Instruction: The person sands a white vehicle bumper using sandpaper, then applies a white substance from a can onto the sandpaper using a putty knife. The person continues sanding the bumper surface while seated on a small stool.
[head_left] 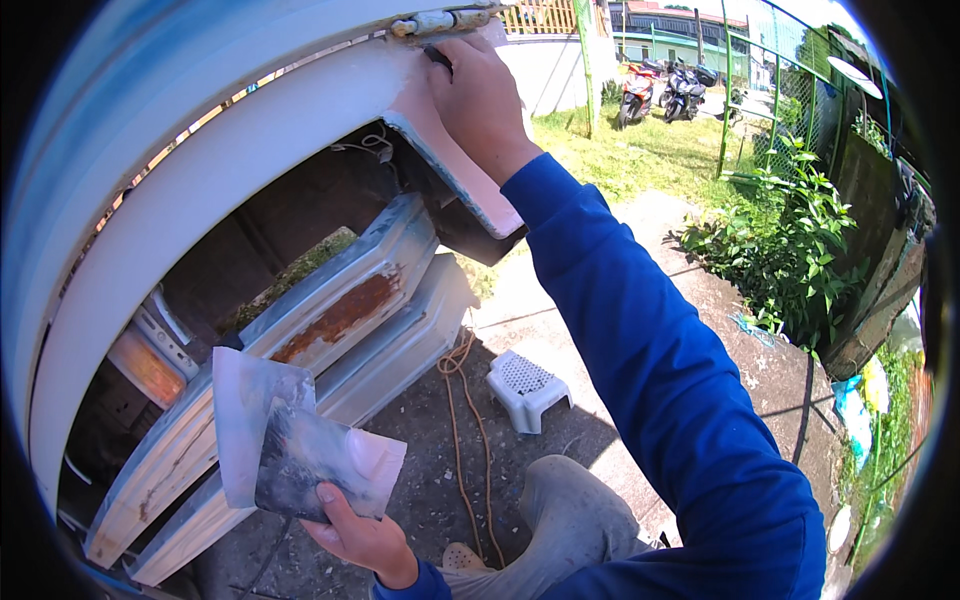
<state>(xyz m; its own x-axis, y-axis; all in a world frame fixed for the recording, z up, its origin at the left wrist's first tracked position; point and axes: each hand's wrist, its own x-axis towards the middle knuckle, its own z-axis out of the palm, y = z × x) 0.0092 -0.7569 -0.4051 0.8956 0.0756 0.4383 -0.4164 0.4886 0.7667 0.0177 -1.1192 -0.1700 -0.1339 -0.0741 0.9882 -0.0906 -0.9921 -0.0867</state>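
Observation:
My left hand [365,540] is closed, thumb on top, on a grey putty-smeared mixing board [310,450] that carries a pinkish lump of body filler [372,455]. A pale flared sheet [240,420] shows at the board's far left side. Up at the white body panel [250,165], my right hand [485,100] is closed with its fingers against the surface, just below a metal hinge [440,22]. A small dark edge [437,57] sticks out from its fingers; its kind is mostly hidden. Pinkish filler covers the panel's corner strip [450,170] beneath this hand.
Below the panel lean long grey metal parts, one with a rusty patch [345,315]. A white plastic stool [530,390] and a looped orange cord [455,365] are on the concrete. Bushy plants [780,240], a green fence [750,100] and parked motorcycles [685,90] stand to the right.

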